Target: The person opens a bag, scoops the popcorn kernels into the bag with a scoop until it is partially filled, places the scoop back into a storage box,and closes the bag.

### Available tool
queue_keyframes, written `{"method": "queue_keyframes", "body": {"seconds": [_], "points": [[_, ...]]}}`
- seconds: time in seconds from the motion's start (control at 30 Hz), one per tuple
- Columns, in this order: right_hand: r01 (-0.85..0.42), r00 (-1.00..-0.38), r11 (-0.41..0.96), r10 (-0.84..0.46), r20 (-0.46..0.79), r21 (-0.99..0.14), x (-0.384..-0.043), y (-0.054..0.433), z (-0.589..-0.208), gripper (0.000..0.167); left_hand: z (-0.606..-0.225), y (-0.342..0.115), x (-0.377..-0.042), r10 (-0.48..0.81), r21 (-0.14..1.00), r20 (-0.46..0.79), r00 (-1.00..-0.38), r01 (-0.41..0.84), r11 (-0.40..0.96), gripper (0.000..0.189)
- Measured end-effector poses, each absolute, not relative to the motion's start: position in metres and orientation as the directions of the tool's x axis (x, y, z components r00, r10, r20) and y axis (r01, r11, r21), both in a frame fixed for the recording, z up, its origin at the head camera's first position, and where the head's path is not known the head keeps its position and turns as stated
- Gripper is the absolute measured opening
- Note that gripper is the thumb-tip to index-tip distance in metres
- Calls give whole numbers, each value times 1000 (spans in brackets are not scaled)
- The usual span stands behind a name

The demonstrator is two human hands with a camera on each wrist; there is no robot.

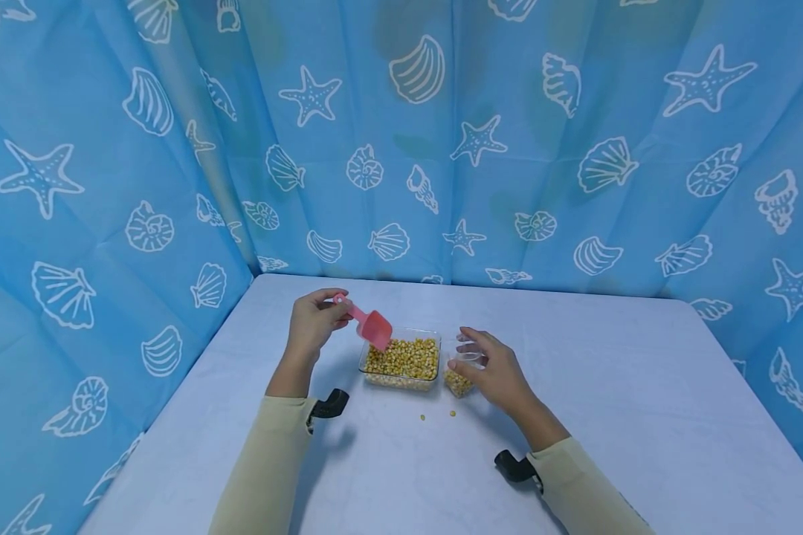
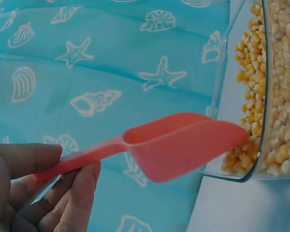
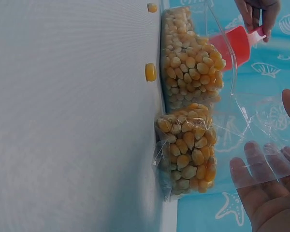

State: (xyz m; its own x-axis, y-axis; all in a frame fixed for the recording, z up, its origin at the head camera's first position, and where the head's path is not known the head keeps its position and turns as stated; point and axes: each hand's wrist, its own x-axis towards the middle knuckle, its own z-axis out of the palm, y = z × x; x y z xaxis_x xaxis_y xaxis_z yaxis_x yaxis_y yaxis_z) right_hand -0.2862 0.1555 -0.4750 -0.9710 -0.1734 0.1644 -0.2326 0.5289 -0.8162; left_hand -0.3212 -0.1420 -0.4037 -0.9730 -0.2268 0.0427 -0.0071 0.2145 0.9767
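My left hand (image 1: pixel 311 321) pinches the handle of a pinkish-red scoop (image 1: pixel 375 330) between thumb and fingers. The scoop's blade (image 2: pixel 183 152) tilts down toward the corn, its tip at the left side of a clear rectangular container (image 1: pixel 439 358). Yellow kernels (image 1: pixel 403 358) lie inside that container. Just right of it stands a clear plastic bag (image 3: pixel 186 154), its lower part full of kernels. My right hand (image 1: pixel 498 371) is at the bag's upper part, fingers extended against the thin plastic and thumb apart, as the right wrist view shows.
Two loose kernels, one of them a yellow kernel (image 1: pixel 452 413), lie on the white tablecloth (image 1: pixel 388 475) in front of the container. A blue curtain (image 1: pixel 401 148) with white shell and starfish prints hangs behind and beside the table.
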Motion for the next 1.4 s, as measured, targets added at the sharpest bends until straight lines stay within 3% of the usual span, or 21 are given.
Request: {"method": "queue_keyframes", "body": {"seconds": [0.23, 0.47, 0.63, 1.0, 1.4], "points": [[-254, -966, 535, -174, 189, -805, -285, 156, -476, 66, -403, -136, -319, -251, 951, 121, -960, 39, 307, 25], [-245, -969, 544, -171, 180, -802, -285, 157, -476, 66, -438, -134, -342, -232, 928, 188, -954, 95, 359, 25], [-242, -969, 535, -179, 171, -809, -285, 157, -475, 67, -432, -125, -333, -253, 927, 106, -962, 4, 374, 25], [-228, -973, 553, -170, 159, -802, -285, 156, -475, 66, -468, -133, -352, -322, 972, -102, -941, -163, 169, 28], [-213, -976, 553, -159, 148, -805, -287, 156, -478, 68, -459, -126, -346, -284, 964, -237, -929, -262, 51, 26]]}}
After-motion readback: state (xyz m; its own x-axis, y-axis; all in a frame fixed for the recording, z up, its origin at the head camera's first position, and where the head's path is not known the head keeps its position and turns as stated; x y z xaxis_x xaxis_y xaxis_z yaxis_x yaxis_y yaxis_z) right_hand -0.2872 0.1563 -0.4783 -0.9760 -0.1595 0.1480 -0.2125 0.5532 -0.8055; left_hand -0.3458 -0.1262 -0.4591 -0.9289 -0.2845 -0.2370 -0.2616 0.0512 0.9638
